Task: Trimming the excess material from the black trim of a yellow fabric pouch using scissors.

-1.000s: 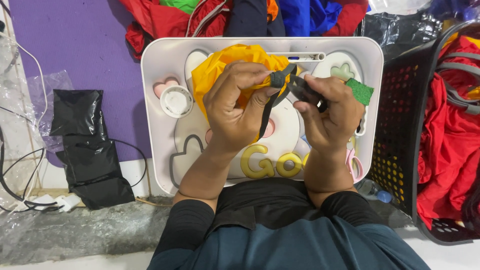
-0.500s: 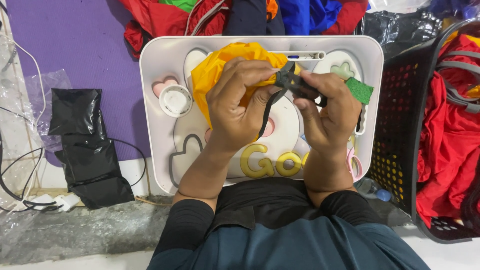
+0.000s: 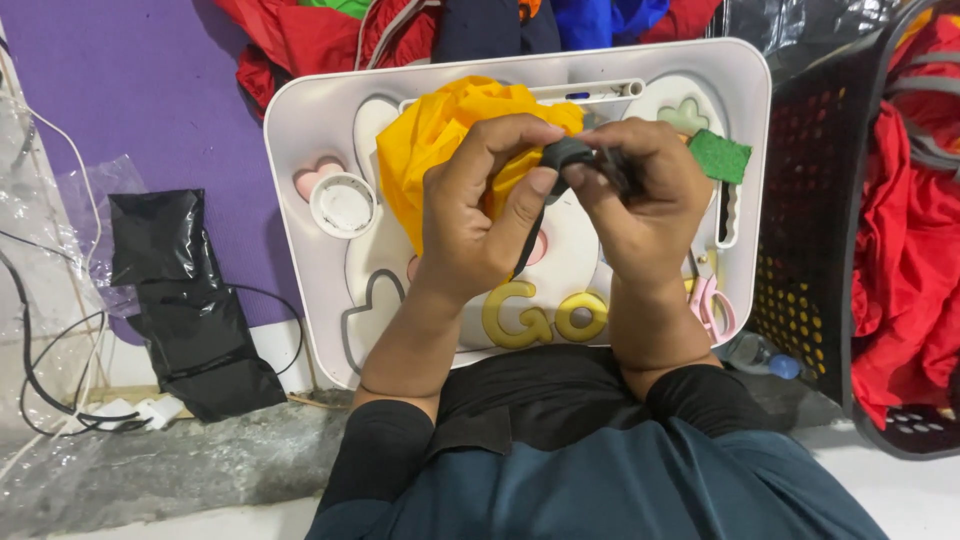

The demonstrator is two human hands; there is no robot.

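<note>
Both hands meet above a white lap tray (image 3: 300,130). My left hand (image 3: 475,215) and my right hand (image 3: 645,195) pinch a black strap (image 3: 568,155) between their fingertips; a loose end of it hangs down between the hands. Behind the left hand lies a crumpled yellow garment (image 3: 440,140) to which the strap seems joined. A green patch (image 3: 720,155) lies on the tray just right of my right hand.
A small white round lid (image 3: 343,205) sits at the tray's left. Pink-handled scissors (image 3: 712,305) lie at its right edge. A black mesh basket (image 3: 810,220) with red cloth (image 3: 905,250) stands on the right. Black plastic bag (image 3: 185,300) and cables lie left; clothes are piled behind the tray.
Both hands have drawn closer together and shifted slightly up the tray. The strap is now bunched tighter between the fingertips.
</note>
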